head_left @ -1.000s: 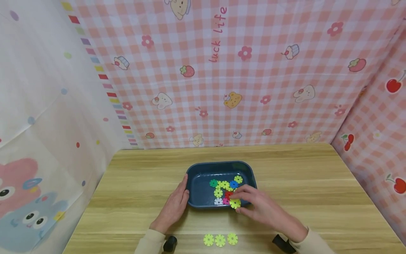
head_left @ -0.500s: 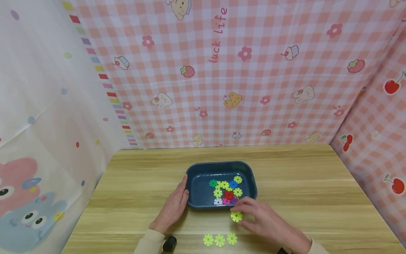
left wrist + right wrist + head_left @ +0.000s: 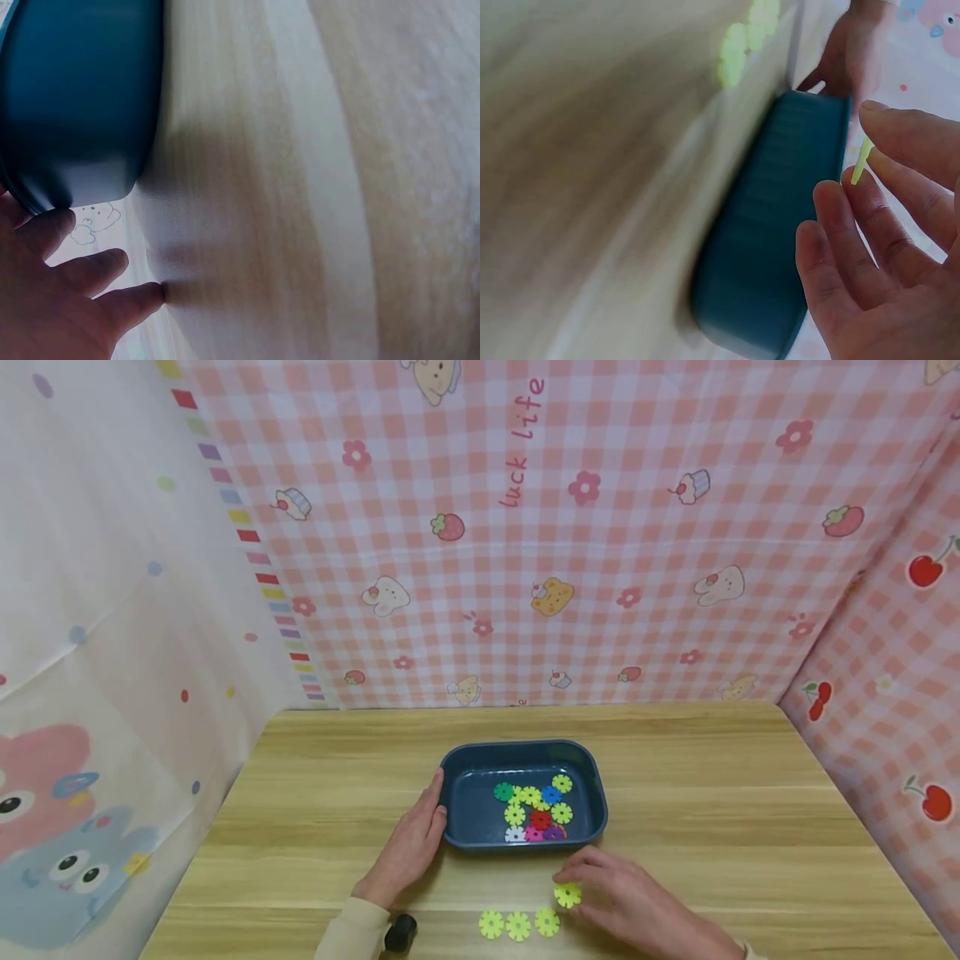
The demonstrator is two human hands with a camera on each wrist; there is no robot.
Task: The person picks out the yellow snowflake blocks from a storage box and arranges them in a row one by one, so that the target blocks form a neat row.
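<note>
My right hand pinches a yellow-green notched snowflake disc between thumb and fingers, in front of the tray. Edge-on, that disc shows in the right wrist view. My left hand rests against the left end of the dark blue tray, its fingers mostly straight. The left wrist view has these fingers spread beside the tray's outer wall. Three more yellow-green discs lie in a row on the table: a left one, a middle one and a right one.
Inside the tray lie several notched discs, among them a green, a blue, a red, a white and a purple one. Patterned cloth hangs behind the wooden table.
From over the tray's front edge, my right hand has drawn the yellow-green disc toward the table's front, close to the row's right end. The left hand stays at the tray.
</note>
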